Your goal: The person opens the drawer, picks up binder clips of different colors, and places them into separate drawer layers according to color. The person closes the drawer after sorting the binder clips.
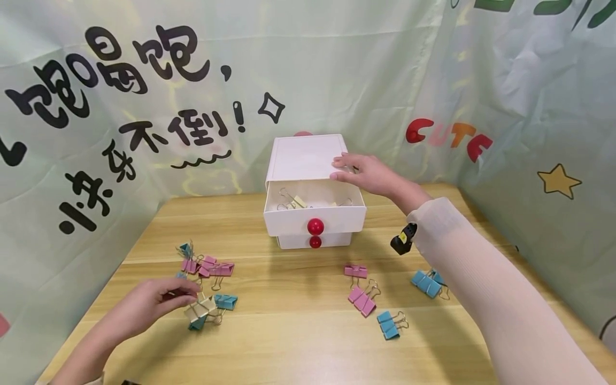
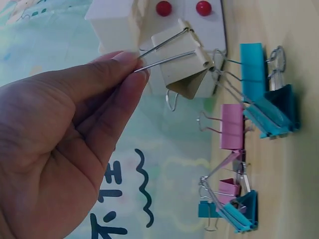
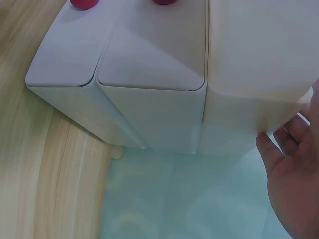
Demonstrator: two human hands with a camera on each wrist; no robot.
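My left hand (image 1: 149, 305) pinches a cream binder clip (image 1: 201, 309) by its wire handles, thumb against fingertips; in the left wrist view the clip (image 2: 182, 62) hangs beyond the fingertips. Teal clips (image 1: 225, 301) and pink clips (image 1: 222, 269) lie around and behind that hand. At the back stands a white drawer box (image 1: 303, 160), its upper drawer (image 1: 289, 222) pulled out with cream clips (image 1: 295, 202) inside. My right hand (image 1: 368, 174) touches the right edge of the box's top; thumb and fingers (image 3: 271, 152) reach its corner in the right wrist view.
On the right half of the wooden table (image 1: 298, 326) lie two pink clips (image 1: 362, 301) and several blue clips (image 1: 389, 325), some partly behind the right forearm. Red knobs (image 1: 315, 226) stick out from the drawers. A printed cloth (image 1: 375, 80) hangs behind the table.
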